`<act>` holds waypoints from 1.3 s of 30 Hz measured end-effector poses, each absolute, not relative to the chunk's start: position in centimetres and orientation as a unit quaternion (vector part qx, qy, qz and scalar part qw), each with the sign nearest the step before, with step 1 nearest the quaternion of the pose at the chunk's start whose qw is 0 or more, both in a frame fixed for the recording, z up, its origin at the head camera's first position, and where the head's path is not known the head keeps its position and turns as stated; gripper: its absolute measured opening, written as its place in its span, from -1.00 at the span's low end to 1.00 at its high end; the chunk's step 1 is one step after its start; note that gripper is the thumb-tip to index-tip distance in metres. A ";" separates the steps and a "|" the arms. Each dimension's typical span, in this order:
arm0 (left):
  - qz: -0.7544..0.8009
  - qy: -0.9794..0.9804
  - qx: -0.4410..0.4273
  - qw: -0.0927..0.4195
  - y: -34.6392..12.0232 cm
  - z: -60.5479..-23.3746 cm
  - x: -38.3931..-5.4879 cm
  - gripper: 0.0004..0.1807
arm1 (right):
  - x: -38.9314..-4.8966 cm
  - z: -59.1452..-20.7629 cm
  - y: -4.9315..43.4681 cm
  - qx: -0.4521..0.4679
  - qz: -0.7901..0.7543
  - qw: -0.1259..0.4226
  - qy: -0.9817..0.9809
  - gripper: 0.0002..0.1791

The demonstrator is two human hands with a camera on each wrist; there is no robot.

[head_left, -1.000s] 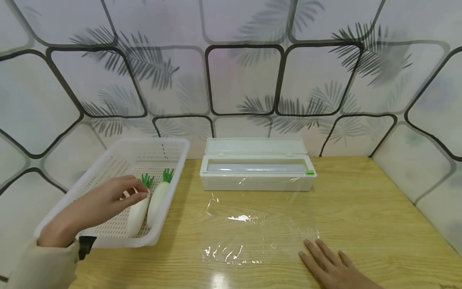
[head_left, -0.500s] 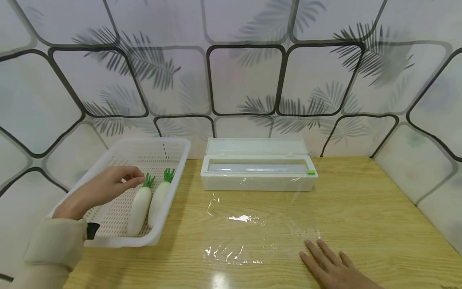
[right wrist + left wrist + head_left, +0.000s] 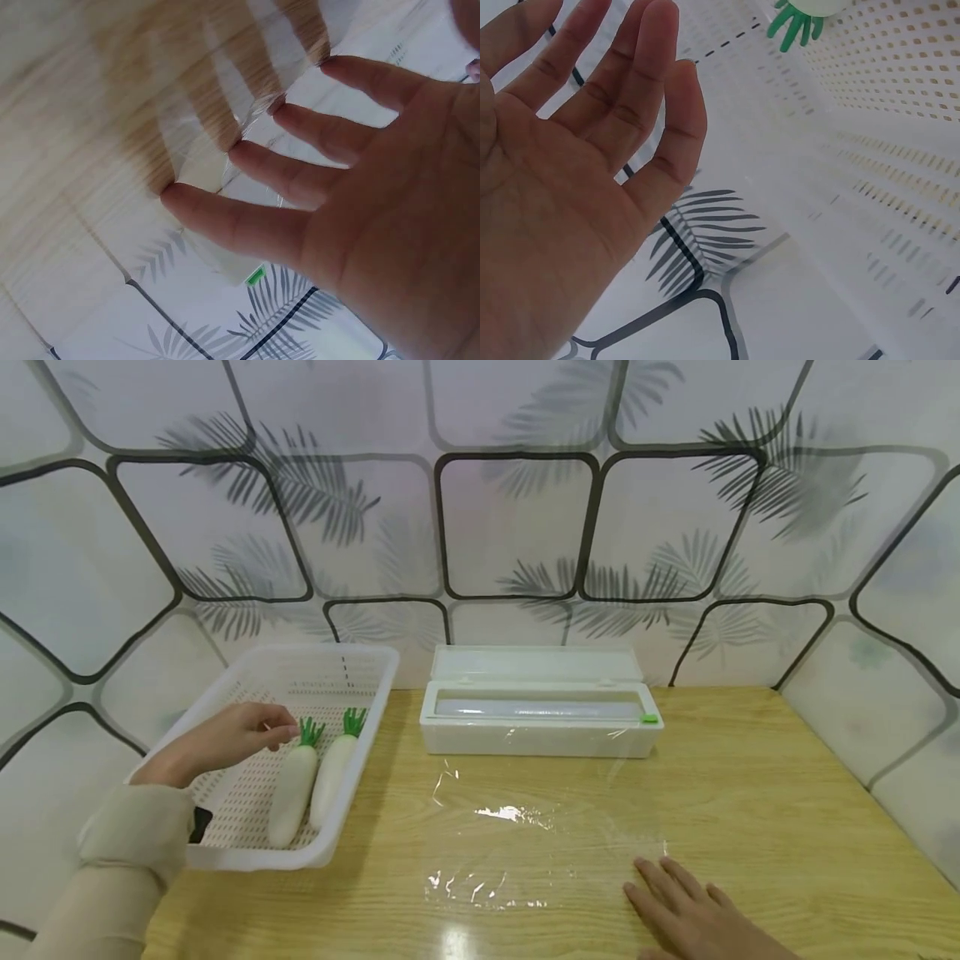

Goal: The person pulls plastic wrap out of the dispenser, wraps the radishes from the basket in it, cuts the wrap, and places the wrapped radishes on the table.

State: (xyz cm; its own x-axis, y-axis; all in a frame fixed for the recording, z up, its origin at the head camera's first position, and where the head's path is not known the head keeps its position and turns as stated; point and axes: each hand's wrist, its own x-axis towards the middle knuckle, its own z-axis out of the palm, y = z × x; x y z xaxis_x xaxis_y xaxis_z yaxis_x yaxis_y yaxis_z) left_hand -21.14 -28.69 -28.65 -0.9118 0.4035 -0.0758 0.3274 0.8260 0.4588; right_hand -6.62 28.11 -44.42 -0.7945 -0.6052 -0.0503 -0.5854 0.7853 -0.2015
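Observation:
My left hand [image 3: 240,735] hovers over the white perforated basket [image 3: 307,857], its fingers loosely bent and holding nothing. Just right of its fingertips are the green leaves of a white radish [image 3: 292,797]; a second white radish [image 3: 332,781] lies alongside against the basket's right wall. In the left wrist view the palm shows bare, with one radish's green top [image 3: 795,26] beyond the fingers. On the table my right hand [image 3: 693,914] rests with fingers spread, fingertips touching the surface at the right edge of a sheet of clear cling film [image 3: 517,843].
At the back stands a white cling film box [image 3: 540,742], lid raised, a roll [image 3: 540,708] inside and a green slider [image 3: 649,718] at its right end. The film runs from it across the wooden table [image 3: 780,793]. A patterned wall covering [image 3: 517,527] encloses back and sides.
My left hand has moved forward, from above the nearer radish's body to beside its leaves. The right hand stays in place, and so do the film and box.

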 end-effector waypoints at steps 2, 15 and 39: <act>0.222 0.952 0.191 0.090 -28.7 -28.7 -21.5 -0.75 | -6.8 -44.2 28.0 -0.317 -0.095 0.056 0.942 -0.34; 0.216 0.952 0.160 0.145 -29.1 -28.8 -22.9 -0.74 | -7.2 -43.3 26.7 -0.361 -0.071 -0.036 0.929 -0.56; 0.288 0.908 0.006 0.305 -28.8 -29.9 -23.1 -0.30 | -7.3 -43.9 26.6 -0.377 -0.048 -0.101 0.919 -0.48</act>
